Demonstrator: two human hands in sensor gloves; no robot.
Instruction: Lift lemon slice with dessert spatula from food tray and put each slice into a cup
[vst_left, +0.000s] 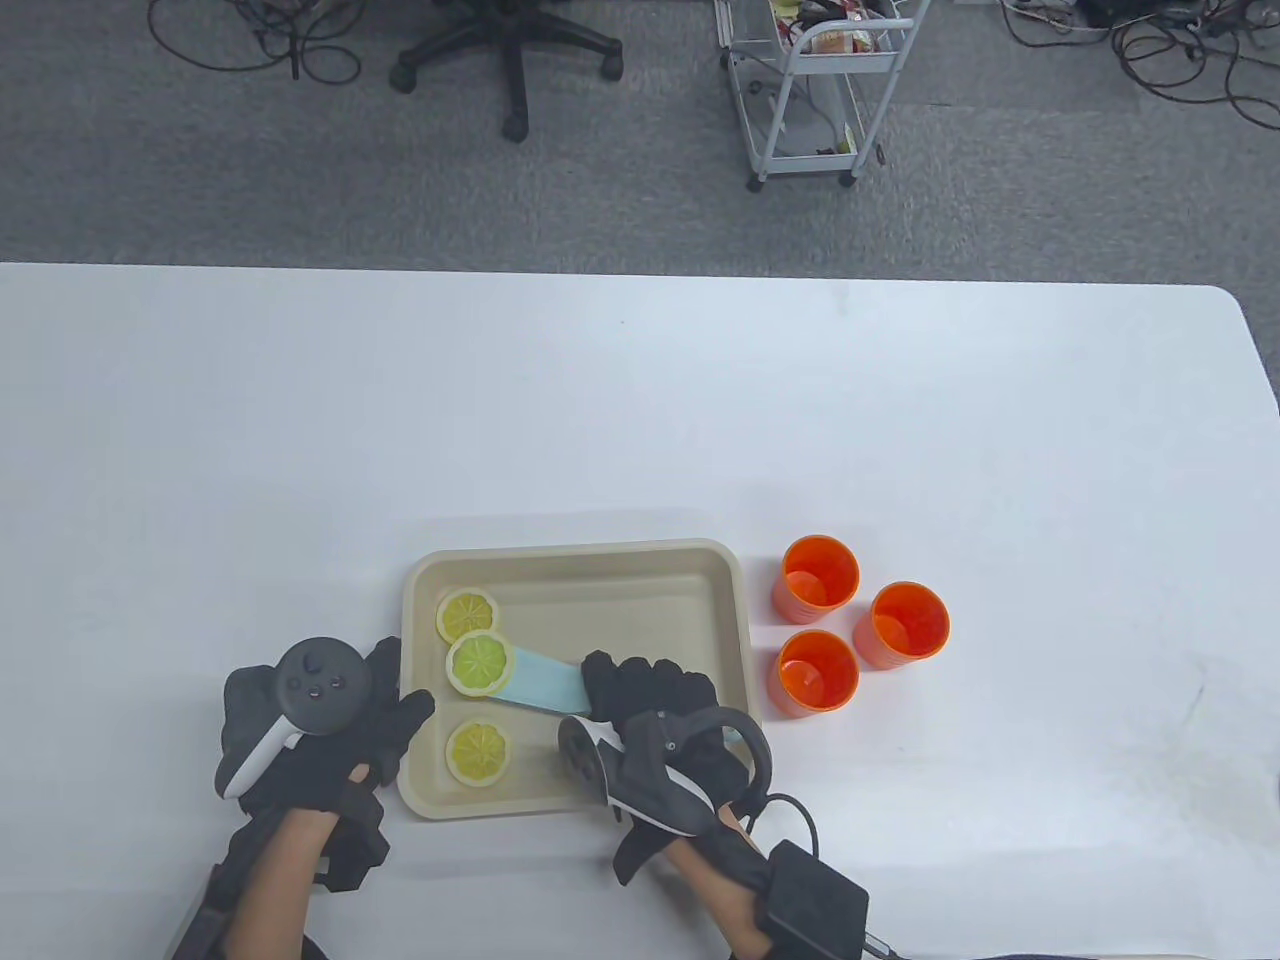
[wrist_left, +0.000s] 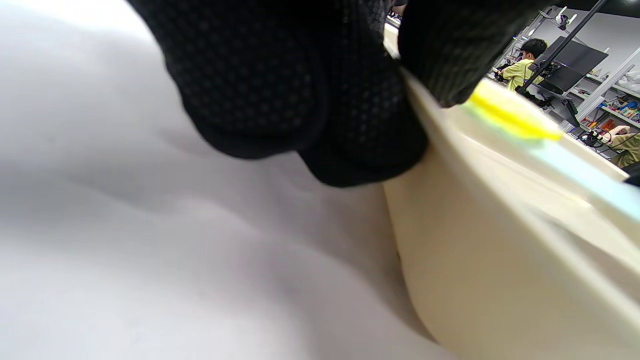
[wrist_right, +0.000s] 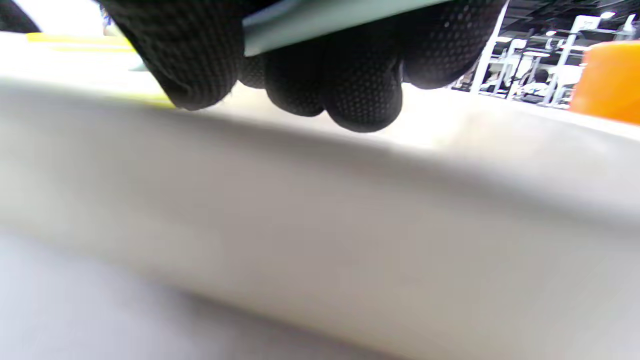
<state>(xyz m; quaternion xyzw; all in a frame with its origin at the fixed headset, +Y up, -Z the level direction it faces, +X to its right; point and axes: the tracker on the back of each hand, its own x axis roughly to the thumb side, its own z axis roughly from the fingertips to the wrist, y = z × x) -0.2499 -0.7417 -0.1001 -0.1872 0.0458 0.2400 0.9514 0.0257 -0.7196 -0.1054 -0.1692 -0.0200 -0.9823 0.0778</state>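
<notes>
Black gloves: right hand (vst_left: 650, 700) has fingers curled round the spatula (vst_left: 545, 685) handle; left hand (vst_left: 330, 720) grips the tray (vst_left: 575, 555) at its left rim.
Spatula: pale blue blade, tip under the middle slice (vst_left: 478, 664).
Slices: three in the tray's left part; middle one apparently lifted.
Handling: slice looks light, stiff, likely slippery; keep blade level, centred beneath.
Cups (vst_left: 818, 578): three orange, empty, just right of the tray.
</notes>
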